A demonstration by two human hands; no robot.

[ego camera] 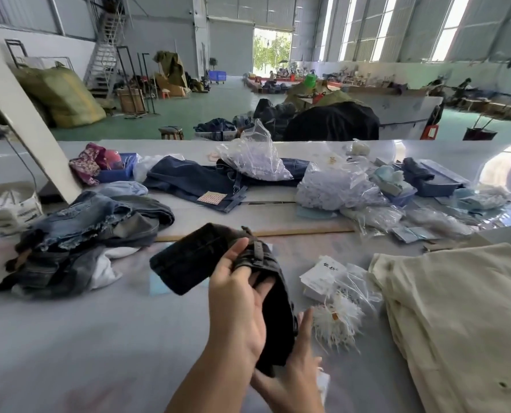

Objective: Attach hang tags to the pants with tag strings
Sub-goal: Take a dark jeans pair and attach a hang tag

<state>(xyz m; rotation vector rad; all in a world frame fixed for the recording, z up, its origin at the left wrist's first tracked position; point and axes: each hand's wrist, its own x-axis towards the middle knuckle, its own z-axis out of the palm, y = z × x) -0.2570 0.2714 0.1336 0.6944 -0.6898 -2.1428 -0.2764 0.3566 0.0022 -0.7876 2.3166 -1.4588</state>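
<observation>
I hold a folded pair of dark denim pants (188, 260) above the table in front of me. My left hand (236, 299) grips them near the waistband, thumb on top by a belt loop. My right hand (293, 374) is under the lower end of the pants and is partly hidden by them; its fingers curl around the fabric. A stack of white hang tags (323, 275) lies just to the right. Beside it is a bunch of white tag strings (337, 320).
A pile of jeans (93, 231) lies at the left, and cream pants (457, 323) lie at the right. Dark blue jeans (194, 180), clear plastic bags (332, 186) and a blue bin (120, 171) sit farther back on the grey table (99, 338).
</observation>
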